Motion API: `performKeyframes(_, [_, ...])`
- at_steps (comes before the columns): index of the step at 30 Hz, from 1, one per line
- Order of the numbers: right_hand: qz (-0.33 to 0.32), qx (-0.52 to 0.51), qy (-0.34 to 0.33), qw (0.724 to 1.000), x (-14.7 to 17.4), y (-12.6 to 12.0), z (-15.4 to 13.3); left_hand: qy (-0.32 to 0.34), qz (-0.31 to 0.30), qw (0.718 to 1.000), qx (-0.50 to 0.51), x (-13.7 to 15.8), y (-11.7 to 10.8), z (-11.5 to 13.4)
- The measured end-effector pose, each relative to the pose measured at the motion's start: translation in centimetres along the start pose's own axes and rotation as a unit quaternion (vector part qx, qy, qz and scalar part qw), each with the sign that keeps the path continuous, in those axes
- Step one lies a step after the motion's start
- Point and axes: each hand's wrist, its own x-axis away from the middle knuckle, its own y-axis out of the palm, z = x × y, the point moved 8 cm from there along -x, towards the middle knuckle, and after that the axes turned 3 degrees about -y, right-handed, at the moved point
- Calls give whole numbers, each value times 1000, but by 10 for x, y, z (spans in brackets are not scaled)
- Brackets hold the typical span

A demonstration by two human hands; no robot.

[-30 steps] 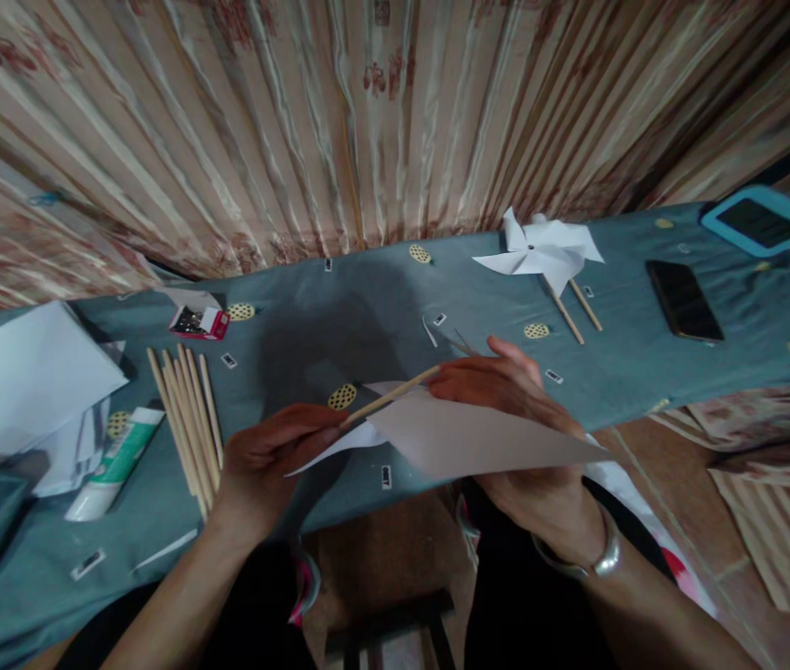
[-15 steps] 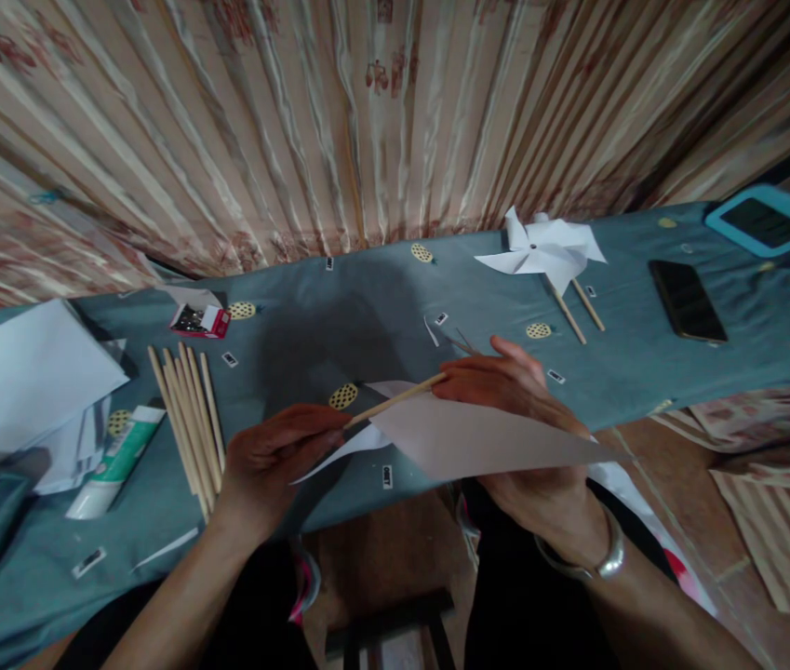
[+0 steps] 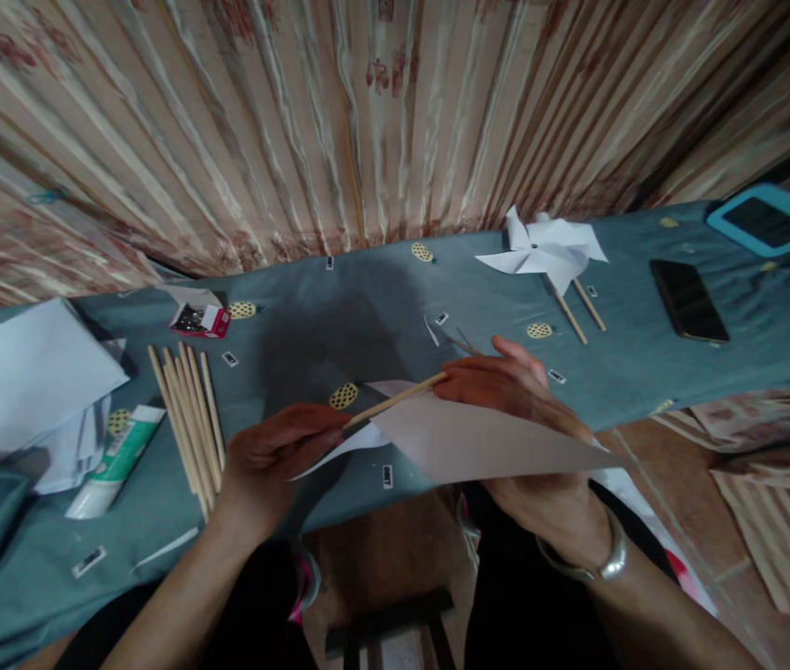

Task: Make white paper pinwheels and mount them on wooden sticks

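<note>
My left hand [image 3: 275, 465] is closed on the near end of a thin wooden stick [image 3: 395, 400]. The stick slants up to the right, and its other end meets the fingers of my right hand [image 3: 513, 400]. A white paper pinwheel [image 3: 478, 442] hangs below and behind the stick, its blades spread over the table's front edge. My right hand wraps round the pinwheel and the stick's far end; part of its palm and fingers is hidden by the paper. Where the stick joins the paper cannot be made out.
On the cloth-covered table [image 3: 339, 326] lie wooden sticks [image 3: 189, 419], a glue tube [image 3: 119, 461], a red box of pins [image 3: 199, 316] and white paper sheets [image 3: 24, 381] at the left. Finished-looking pinwheels [image 3: 548, 249], a phone [image 3: 688, 300] and a blue-framed tablet [image 3: 768, 221] lie right.
</note>
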Motion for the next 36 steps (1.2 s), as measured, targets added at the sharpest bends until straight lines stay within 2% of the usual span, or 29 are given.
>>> performKeyframes(8, [-1, 0, 5, 1000, 1, 0, 1, 11, 2, 1000, -9, 0, 0, 3])
performKeyframes(14, [-3, -26, 43, 999, 6, 4, 11, 53, 4, 994, -95, 3, -7, 7])
performKeyframes(20, [-11, -24, 45, 999, 8, 4, 11, 142, -7, 968, -207, 16, -10, 32])
performKeyframes(24, [2, -30, 43, 999, 9, 0, 8, 210, -2, 938, -276, 27, -10, 44])
performKeyframes(30, [-14, -12, 42, 999, 11, -2, 6, 236, -8, 917, -322, 35, -11, 46])
performKeyframes(36, [-67, 7, 17, 998, 12, 6, 3, 230, -13, 919, -320, 37, -12, 43])
